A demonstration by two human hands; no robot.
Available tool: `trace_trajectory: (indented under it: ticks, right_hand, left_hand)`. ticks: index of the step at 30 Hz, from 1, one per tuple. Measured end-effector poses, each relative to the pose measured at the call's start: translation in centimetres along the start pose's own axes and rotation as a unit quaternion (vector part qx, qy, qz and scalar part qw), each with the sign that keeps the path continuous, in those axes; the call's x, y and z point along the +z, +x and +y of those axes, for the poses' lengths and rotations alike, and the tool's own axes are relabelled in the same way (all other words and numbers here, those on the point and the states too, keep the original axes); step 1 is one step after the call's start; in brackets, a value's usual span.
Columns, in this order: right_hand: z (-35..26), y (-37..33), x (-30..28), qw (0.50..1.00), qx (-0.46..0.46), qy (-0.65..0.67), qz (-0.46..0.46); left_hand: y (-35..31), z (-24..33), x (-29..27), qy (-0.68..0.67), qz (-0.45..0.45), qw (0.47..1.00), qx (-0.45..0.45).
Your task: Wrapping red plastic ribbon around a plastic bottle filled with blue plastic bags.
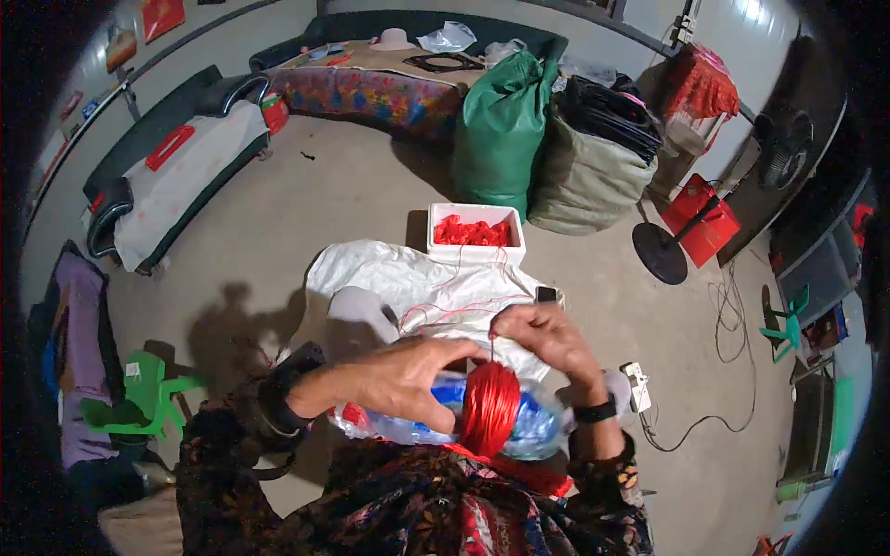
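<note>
A clear plastic bottle with blue on it lies sideways across my lap. Bright red cord is wound thickly round its middle. My left hand is curved over the bottle beside the winding, thumb and fingers apart, fingertips near the top of the cord; whether it presses on the bottle is unclear. Just above the winding, my right hand pinches a thin strand of the red cord that rises from it. Loose red strands run over a white sheet to a white foam box holding a red tangle.
A black phone lies beyond my right hand. At right are a white power strip with a cable and a black fan on a stand. Full sacks, one a green sack, stand ahead. A green chair is at left.
</note>
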State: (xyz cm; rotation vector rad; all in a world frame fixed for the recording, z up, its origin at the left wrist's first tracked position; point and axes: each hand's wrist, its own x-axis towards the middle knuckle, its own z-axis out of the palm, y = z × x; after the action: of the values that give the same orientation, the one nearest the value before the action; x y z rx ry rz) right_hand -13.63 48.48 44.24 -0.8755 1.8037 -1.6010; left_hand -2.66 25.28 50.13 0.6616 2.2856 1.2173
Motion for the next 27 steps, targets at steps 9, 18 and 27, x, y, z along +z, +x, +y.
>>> trace_trajectory:
  ticks: [9, 18, 27]
  right_hand:
    - [1.7, -3.9, 5.8, 0.993, 0.006, -0.089, -0.071]
    - [-5.6, -2.8, 0.7, 0.987, -0.085, -0.128, 0.041]
    - [7.0, -4.9, 5.7, 0.997, -0.019, -0.046, 0.064]
  left_hand:
    - [0.4, -5.3, -4.7, -0.240, 0.214, 0.943, -0.082]
    - [2.1, -7.3, 1.6, -0.041, 0.038, 0.998, -0.005]
    - [-0.5, -1.3, -2.6, -0.222, 0.142, 0.965, 0.009]
